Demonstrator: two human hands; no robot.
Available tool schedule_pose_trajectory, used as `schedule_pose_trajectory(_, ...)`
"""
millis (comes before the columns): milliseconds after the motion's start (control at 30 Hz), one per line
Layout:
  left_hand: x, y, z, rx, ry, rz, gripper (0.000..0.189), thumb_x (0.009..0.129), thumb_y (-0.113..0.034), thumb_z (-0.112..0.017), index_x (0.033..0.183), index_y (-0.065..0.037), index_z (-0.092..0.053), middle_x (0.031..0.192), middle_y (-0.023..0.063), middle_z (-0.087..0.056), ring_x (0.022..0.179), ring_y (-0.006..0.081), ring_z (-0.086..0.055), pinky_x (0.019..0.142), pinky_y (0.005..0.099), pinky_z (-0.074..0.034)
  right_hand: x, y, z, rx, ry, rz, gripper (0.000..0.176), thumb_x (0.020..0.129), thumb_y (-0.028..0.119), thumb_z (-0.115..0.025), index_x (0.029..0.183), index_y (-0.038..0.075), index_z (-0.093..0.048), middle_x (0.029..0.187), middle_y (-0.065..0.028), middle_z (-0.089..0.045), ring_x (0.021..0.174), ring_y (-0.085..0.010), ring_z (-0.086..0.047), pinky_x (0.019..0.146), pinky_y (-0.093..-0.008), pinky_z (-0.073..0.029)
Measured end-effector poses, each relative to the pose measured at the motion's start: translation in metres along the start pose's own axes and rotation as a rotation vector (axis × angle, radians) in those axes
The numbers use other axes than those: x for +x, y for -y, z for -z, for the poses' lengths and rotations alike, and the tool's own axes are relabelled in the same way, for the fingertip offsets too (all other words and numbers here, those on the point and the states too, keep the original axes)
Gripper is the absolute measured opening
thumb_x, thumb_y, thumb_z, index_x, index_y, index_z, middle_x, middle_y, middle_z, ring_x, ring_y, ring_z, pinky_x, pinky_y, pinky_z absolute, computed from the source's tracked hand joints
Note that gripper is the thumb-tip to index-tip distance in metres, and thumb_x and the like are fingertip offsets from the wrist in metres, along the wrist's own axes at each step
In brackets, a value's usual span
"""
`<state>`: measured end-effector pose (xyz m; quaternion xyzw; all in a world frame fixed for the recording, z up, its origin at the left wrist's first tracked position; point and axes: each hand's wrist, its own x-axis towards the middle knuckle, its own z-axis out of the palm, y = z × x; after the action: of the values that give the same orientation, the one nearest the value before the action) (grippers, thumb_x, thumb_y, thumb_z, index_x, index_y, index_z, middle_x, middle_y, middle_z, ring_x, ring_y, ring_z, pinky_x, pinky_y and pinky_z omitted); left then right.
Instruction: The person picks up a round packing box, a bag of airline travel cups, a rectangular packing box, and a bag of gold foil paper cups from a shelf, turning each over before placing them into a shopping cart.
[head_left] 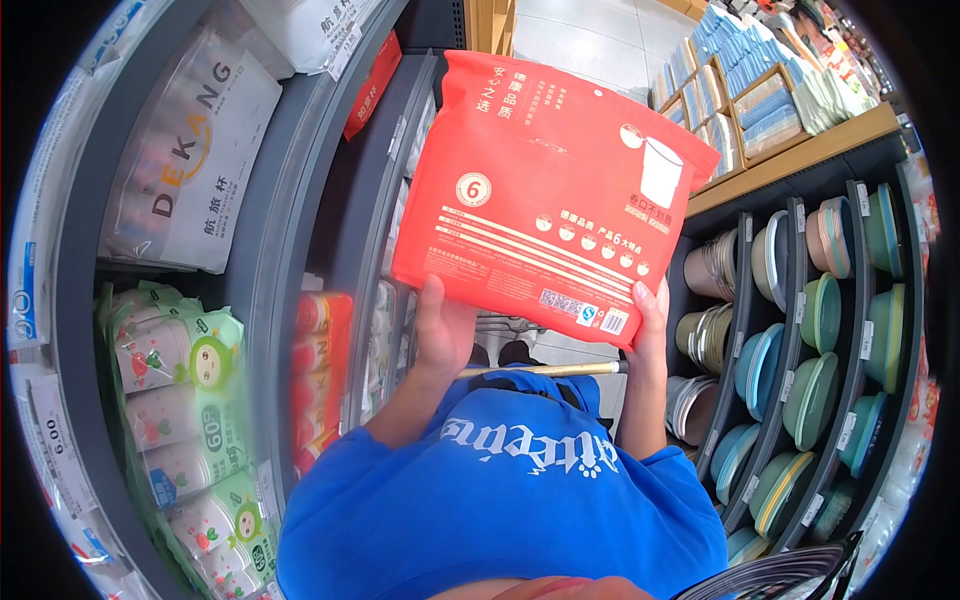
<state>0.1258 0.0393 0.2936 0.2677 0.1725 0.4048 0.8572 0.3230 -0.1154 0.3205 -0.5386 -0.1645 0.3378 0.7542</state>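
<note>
A large red pack of paper cups (545, 190), printed with a white cup and pale lettering, is held tilted out in front of my chest. My left hand (445, 325) grips its lower left corner, the thumb lying on the near face. At the lower right corner, my right hand (650, 312) holds the pack beside the barcode, thumb also on the front. The other fingers of both hands are mostly hidden behind the pack. Its contents do not show.
Dark shelves at left hold a white cup bag (195, 150), green packs (185, 400) and red-orange packs (320, 370). Stacked bowls (810, 400) and tubs (710, 270) fill the right racks. Behind them stands a wooden bin (770, 115) of folded goods. A pale rod (560, 369) crosses near my waist.
</note>
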Motion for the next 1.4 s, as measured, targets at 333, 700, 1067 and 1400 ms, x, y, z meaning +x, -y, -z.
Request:
schedule_pose_trajectory(333, 0.012, 0.010, 0.006, 0.167, -0.238, -0.012, 0.053, 0.098, -0.018, -0.051, 0.145, -0.004, -0.029, 0.145, 0.0150, -0.042, 0.130, 0.0228, -0.046, 0.103, 0.0411, -0.041, 0.034, -0.055, 0.024, 0.034, -0.147, 0.023, 0.056, 0.090, 0.023, -0.063, 0.135, -0.002, -0.040, 0.123, -0.0174, -0.058, 0.106, -0.0220, -0.064, 0.089, -0.0347, -0.055)
schedule_pose_trajectory(700, 0.003, 0.057, 0.089, 0.241, -0.241, 0.492, 0.025, 0.099, -0.020, -0.051, 0.119, -0.006, -0.051, 0.110, 0.0141, -0.066, 0.100, 0.0227, -0.065, 0.084, 0.0327, -0.050, 0.020, -0.217, 0.076, 0.556, -0.158, -0.704, 0.060, 0.098, 0.044, -0.048, 0.144, 0.006, -0.040, 0.138, -0.0173, -0.055, 0.122, -0.0333, -0.058, 0.099, -0.0524, -0.051)
schedule_pose_trajectory(1067, -0.021, 0.049, 0.087, 0.231, -0.217, 0.505, 0.024, 0.098, -0.022, -0.051, 0.118, -0.008, -0.052, 0.108, 0.0124, -0.066, 0.100, 0.0214, -0.064, 0.086, 0.0336, -0.047, 0.125, -0.245, 0.003, 0.516, -0.244, -0.647, 0.063, 0.097, 0.053, -0.049, 0.141, 0.008, -0.041, 0.133, -0.0159, -0.055, 0.123, -0.0331, -0.054, 0.101, -0.0568, -0.045)
schedule_pose_trajectory(1400, -0.038, 0.033, 0.167, 0.290, -0.341, 0.464, 0.025, 0.098, -0.028, -0.053, 0.114, -0.009, -0.054, 0.107, 0.0116, -0.067, 0.097, 0.0207, -0.065, 0.082, 0.0328, -0.049, 0.078, -0.334, 0.148, -0.718, -0.361, -0.167, 0.026, 0.092, 0.021, -0.065, 0.108, 0.001, -0.063, 0.097, -0.0087, -0.065, 0.084, -0.0117, -0.059, 0.076, -0.0267, -0.050)
